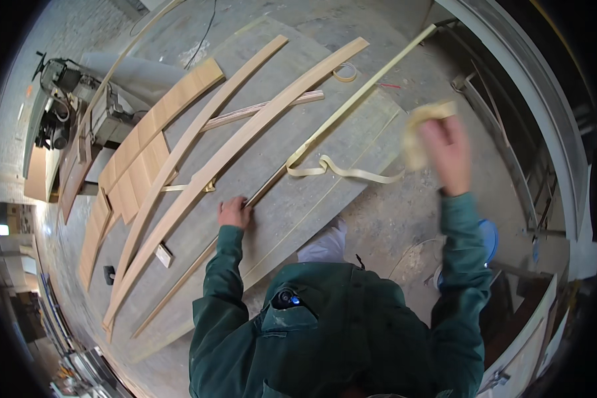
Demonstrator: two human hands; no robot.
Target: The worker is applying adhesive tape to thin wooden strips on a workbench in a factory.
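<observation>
A long, thin wooden strip (191, 270) lies slantwise across the grey tabletop (298, 225). My left hand (233, 213) is closed on it near its middle. Pale yellow tape (359, 99) covers the strip's far half, then comes loose and loops in a free, curling ribbon (358, 174) toward the right. Raised past the table's right edge, my right hand (446, 149) is closed on a pale yellow bunch of tape (421, 129); motion blurs it, so I cannot tell whether it is a roll or crumpled.
Two long curved wooden pieces (245, 132) and curved wooden panels (139, 156) lie left of the strip. A tape roll (344, 72) sits at the far end. A small black object (109, 274) and a little block (164, 255) lie at left. Beyond stands a machine (63, 99).
</observation>
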